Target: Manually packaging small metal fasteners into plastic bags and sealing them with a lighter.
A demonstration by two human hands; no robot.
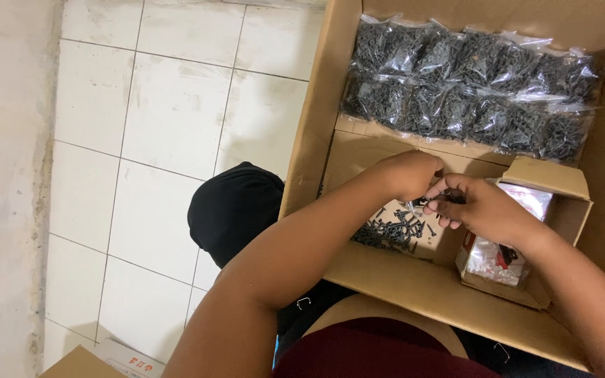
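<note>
A big cardboard box [316, 133] lies open in front of me. On its floor lies a loose heap of black screws [395, 231]. Just above the heap, my left hand [407, 175] and my right hand [481, 206] meet, fingertips pinched together on several black screws. Clear plastic bags of black screws [470, 87] are stacked in two rows at the far end of the box. A small open carton [547, 185] with clear and red-printed empty bags [498, 255] stands right under my right wrist.
White floor tiles [176, 119] lie to the left of the box, with a pale wall [1, 175] beyond. A black fabric bundle [236, 210] rests on the floor beside the box. A corner of another carton [106, 360] shows at the bottom left.
</note>
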